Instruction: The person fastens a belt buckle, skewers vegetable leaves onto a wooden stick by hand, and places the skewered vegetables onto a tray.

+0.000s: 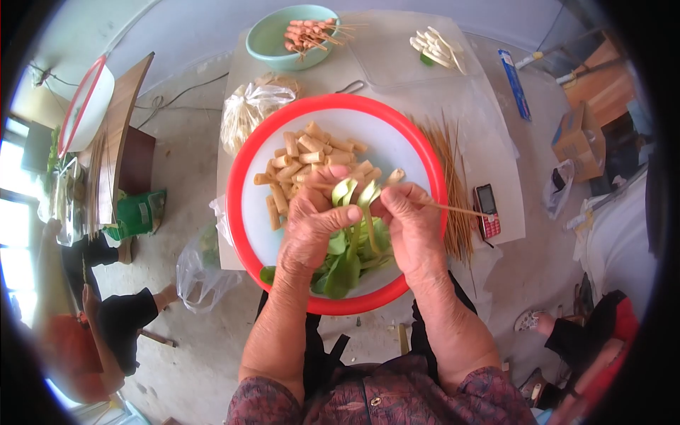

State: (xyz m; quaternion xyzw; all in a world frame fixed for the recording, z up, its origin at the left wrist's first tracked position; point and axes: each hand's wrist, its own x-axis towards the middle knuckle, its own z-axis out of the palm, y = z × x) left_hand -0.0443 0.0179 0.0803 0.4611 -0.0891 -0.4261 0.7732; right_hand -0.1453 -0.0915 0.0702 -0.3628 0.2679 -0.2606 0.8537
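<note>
Above a white basin with a red rim (243, 244), both hands are close together at the centre. My left hand (315, 216) is closed around pale green leafy stalks (345, 191), thumb pressed against them. In my right hand (407, 219), the fingers pinch a thin wooden skewer (460, 210) that points to the right, beside another pale stalk. Its inner end is hidden among the stalks and fingers. Loose green leaves (343, 273) lie in the basin below the hands. Short tan tube-shaped pieces (290, 170) are heaped in its upper left part.
Skewers (453, 184) and a phone (487, 212) lie right of the basin. Behind are a green bowl (265, 53) of skewered pink pieces, a tray of white pieces (435, 49) and a plastic bag (251, 113). People sit at far left and lower right.
</note>
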